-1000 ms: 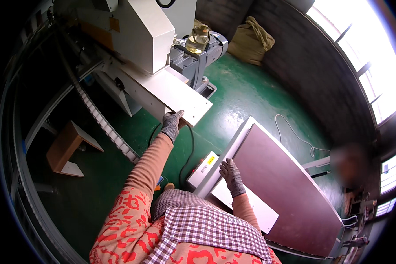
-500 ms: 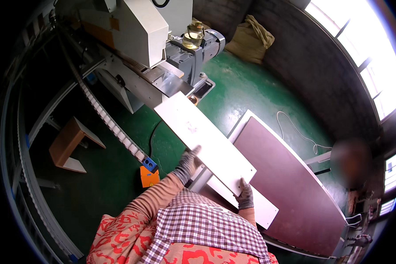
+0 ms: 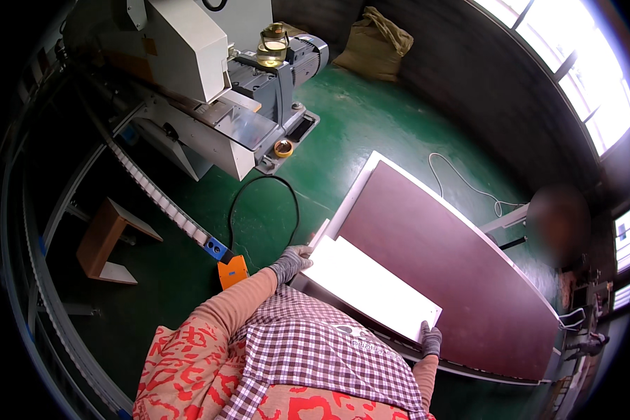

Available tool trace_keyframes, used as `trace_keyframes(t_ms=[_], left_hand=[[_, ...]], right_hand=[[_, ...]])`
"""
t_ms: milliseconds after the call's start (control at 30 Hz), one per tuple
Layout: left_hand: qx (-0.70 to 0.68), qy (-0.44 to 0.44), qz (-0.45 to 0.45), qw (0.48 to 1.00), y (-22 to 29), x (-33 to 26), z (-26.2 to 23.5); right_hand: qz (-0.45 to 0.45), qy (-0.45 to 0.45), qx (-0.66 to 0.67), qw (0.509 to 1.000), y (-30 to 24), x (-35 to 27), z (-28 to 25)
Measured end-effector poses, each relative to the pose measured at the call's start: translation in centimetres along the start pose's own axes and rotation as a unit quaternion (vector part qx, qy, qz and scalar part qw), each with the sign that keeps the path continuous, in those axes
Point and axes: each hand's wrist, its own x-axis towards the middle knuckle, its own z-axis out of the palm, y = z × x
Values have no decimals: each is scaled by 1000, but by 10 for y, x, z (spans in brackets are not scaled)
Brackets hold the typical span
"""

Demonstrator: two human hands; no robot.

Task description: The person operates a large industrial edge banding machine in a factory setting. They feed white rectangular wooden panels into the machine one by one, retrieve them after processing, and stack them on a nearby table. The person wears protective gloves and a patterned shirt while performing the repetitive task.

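Note:
A long white board (image 3: 371,283) lies flat over the near edge of a dark reddish-brown panel (image 3: 441,273), close in front of my body. Its left end is held by my left hand (image 3: 292,264), in a grey knit glove, with the fingers curled at the edge. My right hand (image 3: 431,339), gloved the same way, grips the near right corner with the thumb on top; its other fingers are partly hidden. Just past the left hand, a narrow white edge (image 3: 320,232) of another piece shows beside the board.
A grey machine (image 3: 189,56) with a motor (image 3: 306,59) and a glass oil cup (image 3: 272,47) stands ahead to the left. A roller rail (image 3: 154,192) ends at an orange block (image 3: 232,271). A brown-and-white bench-shaped piece (image 3: 108,241), black cable (image 3: 262,176) and sack (image 3: 374,43) are on the green floor.
Both hands have brought the white board down and to the right, from near the machine onto the board below it at the panel's near edge. My view has shifted slightly right.

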Motion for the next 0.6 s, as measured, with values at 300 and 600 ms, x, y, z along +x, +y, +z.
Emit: trace_keyframes(t_ms=[300, 600], left_hand=[[484, -151, 79, 859, 20, 0, 42], [658, -108, 96, 739, 54, -22, 70]], right_hand=[[69, 103, 68, 990, 23, 15, 28], [73, 195, 182, 961, 38, 40, 57]])
